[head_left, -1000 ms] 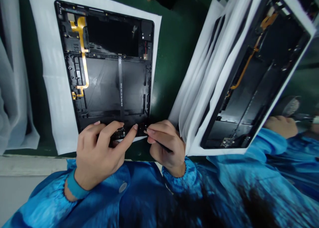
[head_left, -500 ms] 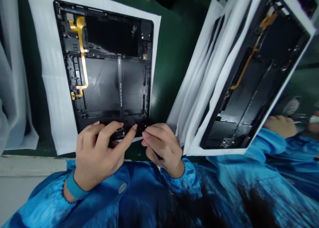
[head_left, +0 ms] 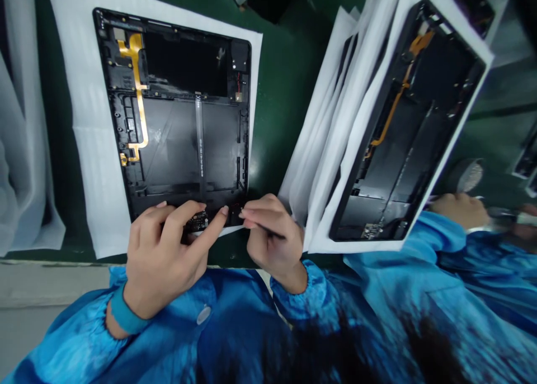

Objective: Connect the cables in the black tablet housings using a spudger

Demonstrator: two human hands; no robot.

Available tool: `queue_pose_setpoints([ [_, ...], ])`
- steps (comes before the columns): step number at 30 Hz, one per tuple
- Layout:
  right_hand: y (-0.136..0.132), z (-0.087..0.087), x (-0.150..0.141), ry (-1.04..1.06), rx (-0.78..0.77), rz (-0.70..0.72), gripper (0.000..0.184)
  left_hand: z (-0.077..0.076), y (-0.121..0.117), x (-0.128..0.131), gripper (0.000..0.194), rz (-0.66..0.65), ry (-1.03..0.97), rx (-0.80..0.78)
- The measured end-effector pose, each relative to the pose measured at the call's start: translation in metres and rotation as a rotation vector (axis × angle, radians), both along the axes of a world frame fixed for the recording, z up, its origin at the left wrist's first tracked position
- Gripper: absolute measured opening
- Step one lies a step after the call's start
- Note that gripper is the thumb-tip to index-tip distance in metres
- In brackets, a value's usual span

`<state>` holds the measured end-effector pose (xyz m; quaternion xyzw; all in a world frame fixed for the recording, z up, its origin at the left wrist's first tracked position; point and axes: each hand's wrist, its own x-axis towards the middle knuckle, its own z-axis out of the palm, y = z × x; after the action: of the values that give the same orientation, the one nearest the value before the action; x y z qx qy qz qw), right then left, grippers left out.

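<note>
A black tablet back housing (head_left: 176, 143) lies on white foam sheeting, with a gold flex cable (head_left: 140, 102) down its left side and a dark ribbon cable (head_left: 200, 149) along its middle. My left hand (head_left: 168, 250) rests on the near edge with its fingers apart, around a small circuit board (head_left: 197, 223) that it partly covers. At the near right corner, my right hand (head_left: 272, 236) is closed in a pinch, fingertips close to the housing. Something thin and dark shows between those fingers, too hidden to name.
To the right leans a stack of white foam sheets (head_left: 319, 149) with another tablet housing (head_left: 403, 138) on top. A co-worker's hand (head_left: 459, 211) is beyond it. More white sheeting (head_left: 25, 149) hangs at the left, and a dark object (head_left: 272, 1) stands at the back.
My right hand has shifted slightly and turned, its fingertips now pointing more to the left at the corner. My left hand stays in place. The whole view has moved a little.
</note>
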<state>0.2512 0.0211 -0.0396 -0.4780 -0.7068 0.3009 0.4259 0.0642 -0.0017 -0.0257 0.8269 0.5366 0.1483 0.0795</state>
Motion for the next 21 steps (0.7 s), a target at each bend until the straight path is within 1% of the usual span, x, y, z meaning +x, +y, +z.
queue_pose_setpoints([
  [2,-0.0004,-0.0024,0.0012,0.062,-0.042,-0.041,0.03,0.0002,-0.0013,0.0007,0.046,0.035,-0.02,-0.047],
  [3,-0.0007,-0.0031,0.0015,0.066,-0.035,-0.045,0.029,0.0001,-0.0015,0.0007,0.046,0.04,-0.027,-0.057],
  [5,-0.0014,-0.0037,0.0017,0.047,-0.004,-0.042,0.027,-0.0005,-0.0007,-0.0002,0.047,0.01,-0.014,-0.021],
  [9,-0.0026,-0.004,0.0019,0.022,-0.002,-0.026,0.024,-0.0017,0.0028,-0.0031,0.057,-0.047,0.033,0.07],
  [18,-0.0017,-0.0045,0.0034,0.026,0.001,-0.002,0.023,-0.0016,0.0037,-0.0029,0.059,-0.041,0.052,0.072],
  [21,-0.0015,-0.0035,0.004,0.012,0.013,0.031,0.025,-0.0018,0.0043,-0.0026,0.061,-0.048,0.038,0.073],
])
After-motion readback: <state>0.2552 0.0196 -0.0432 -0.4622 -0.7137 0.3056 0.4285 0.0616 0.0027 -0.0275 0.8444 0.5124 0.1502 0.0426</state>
